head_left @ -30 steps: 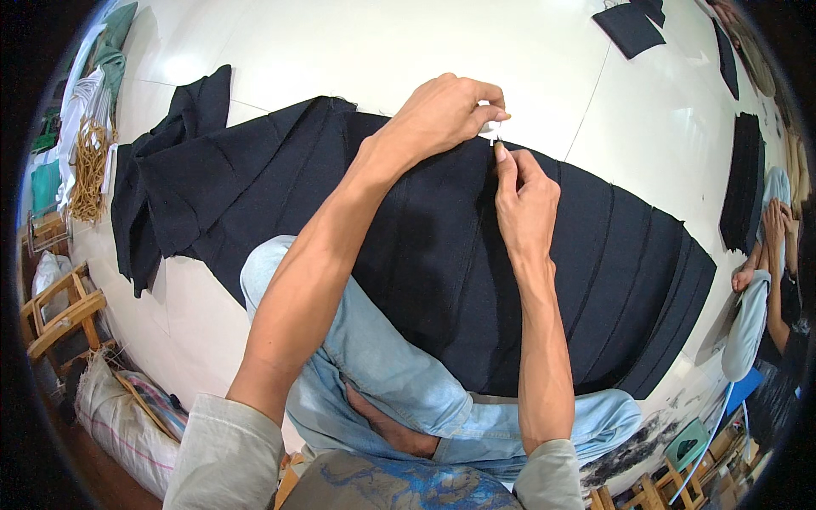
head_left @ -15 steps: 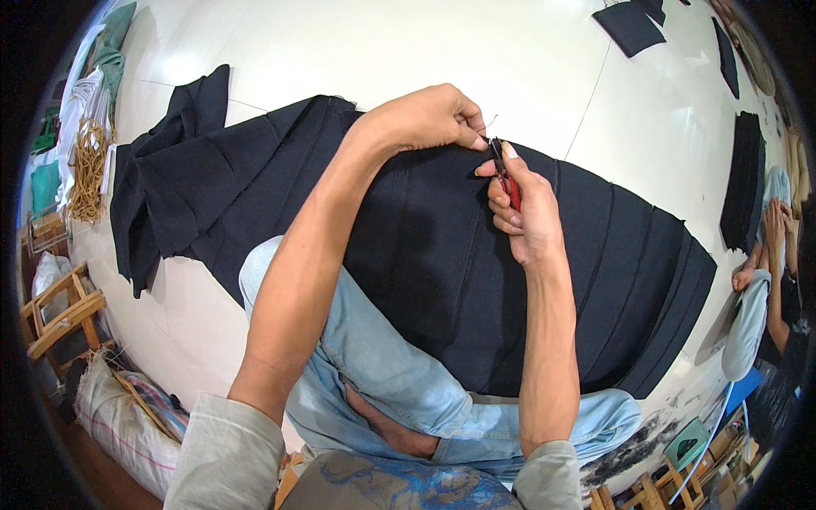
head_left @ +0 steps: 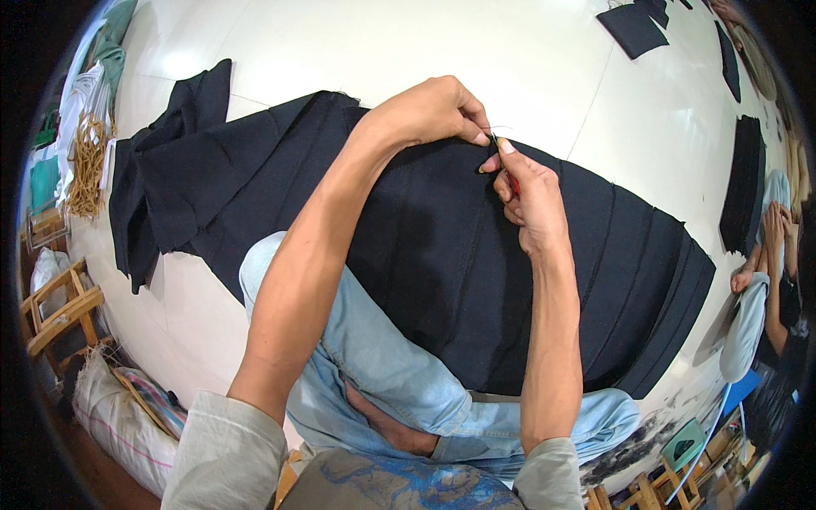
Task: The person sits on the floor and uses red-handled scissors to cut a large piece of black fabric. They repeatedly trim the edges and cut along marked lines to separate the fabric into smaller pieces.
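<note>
Dark black fabric [head_left: 416, 255] with several parallel seams spreads across the floor and over my lap. Its far edge is pinched between the thumb and fingers of my left hand [head_left: 438, 112]. A thin loose thread [head_left: 499, 127] sticks up from that edge, beside my left fingertips. My right hand [head_left: 534, 195] is closed around small red-handled thread snips [head_left: 514, 184]. Their tip meets the edge right next to my left fingers, and most of the tool is hidden by my right fingers and thumb.
Pale tiled floor [head_left: 280, 42] surrounds the fabric. Black cloth pieces [head_left: 633, 30] and a folded black stack [head_left: 743, 183] lie to the right, near another person's hands [head_left: 775, 229]. At left are brown cords [head_left: 85, 174], a wooden frame [head_left: 66, 319] and a white woven sack [head_left: 119, 416].
My right hand has turned and shifted slightly, so less of the red handle shows. The snips' tip is closer to the thread. My left hand keeps its pinch, having moved very little.
</note>
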### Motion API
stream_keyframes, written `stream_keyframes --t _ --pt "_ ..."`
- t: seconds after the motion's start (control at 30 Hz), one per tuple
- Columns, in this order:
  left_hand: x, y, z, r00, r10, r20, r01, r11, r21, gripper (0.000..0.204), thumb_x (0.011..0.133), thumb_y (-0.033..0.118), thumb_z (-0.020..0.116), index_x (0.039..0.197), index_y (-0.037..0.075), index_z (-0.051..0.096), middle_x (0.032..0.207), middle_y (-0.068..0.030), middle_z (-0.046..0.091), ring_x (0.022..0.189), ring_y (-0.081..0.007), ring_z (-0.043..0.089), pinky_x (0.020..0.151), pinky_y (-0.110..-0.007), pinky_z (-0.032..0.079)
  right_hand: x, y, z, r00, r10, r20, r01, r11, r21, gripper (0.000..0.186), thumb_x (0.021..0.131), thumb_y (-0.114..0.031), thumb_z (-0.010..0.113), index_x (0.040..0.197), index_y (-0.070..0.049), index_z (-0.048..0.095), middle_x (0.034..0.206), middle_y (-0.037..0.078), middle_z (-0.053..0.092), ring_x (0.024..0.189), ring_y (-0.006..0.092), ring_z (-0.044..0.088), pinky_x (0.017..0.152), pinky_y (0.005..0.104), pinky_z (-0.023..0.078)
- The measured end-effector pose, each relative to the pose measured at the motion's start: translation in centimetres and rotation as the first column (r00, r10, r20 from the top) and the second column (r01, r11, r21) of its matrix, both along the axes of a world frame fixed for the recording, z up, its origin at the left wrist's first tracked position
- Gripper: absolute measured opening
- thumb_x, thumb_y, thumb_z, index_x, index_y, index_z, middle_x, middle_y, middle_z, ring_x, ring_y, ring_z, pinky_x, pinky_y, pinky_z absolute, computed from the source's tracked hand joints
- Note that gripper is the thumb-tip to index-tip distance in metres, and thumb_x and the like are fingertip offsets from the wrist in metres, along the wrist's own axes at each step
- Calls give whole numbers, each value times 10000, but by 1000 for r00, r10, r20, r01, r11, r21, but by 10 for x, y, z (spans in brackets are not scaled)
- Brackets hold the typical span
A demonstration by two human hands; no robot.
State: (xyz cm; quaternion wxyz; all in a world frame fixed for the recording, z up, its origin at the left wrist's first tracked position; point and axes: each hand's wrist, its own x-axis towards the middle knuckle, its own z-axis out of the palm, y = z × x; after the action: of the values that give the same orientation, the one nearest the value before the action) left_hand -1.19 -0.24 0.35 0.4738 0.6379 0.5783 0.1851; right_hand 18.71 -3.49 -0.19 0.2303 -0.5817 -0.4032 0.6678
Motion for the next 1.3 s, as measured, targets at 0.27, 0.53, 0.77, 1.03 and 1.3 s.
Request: stream_keyframes --t 0.27,0.53,0.77,1.03,1.3 --pt "0 3 -1 1000 1 -22 -2 999 -44 216 816 184 791 985 49 803 826 -118 760 781 -213 688 862 -357 506 7 7 -2 996 78 53 -81 995 66 396 998 -392 614 800 -56 682 548 -70 428 456 20 301 418 218 176" --pt "0 2 -1 1000 28 6 -27 997 -71 214 815 176 792 983 45 799 832 -112 763 783 -213 690 864 -356 507 5 -15 5 974 -101 -203 84 993 -87 437 1060 -404 508 959 -7 658 563 -78 423 415 5 282 367 196 186" --pt "-2 2 -5 998 53 17 -51 996 -76 213 818 174 785 987 46 799 839 -117 763 788 -218 696 887 -357 509 -3 -19 -1 954 -138 -267 102 984 -144 436 1061 -395 503 964 3 654 559 -81 421 407 -4 290 353 185 190" --pt "-1 3 -5 999 44 25 -41 996 -83 208 817 164 785 987 46 800 832 -113 763 782 -207 695 883 -359 509 -3 -15 -1 958 -138 -252 101 983 -155 432 1051 -397 521 969 4 660 555 -82 422 410 -5 289 356 182 188" --pt "-2 3 -4 998 66 14 -65 994 -90 192 811 159 789 972 55 806 815 -112 763 775 -202 696 899 -376 507 -9 -11 0 977 -129 -171 107 985 -133 391 1021 -396 584 885 -35 648 550 -76 438 405 4 279 361 196 177"
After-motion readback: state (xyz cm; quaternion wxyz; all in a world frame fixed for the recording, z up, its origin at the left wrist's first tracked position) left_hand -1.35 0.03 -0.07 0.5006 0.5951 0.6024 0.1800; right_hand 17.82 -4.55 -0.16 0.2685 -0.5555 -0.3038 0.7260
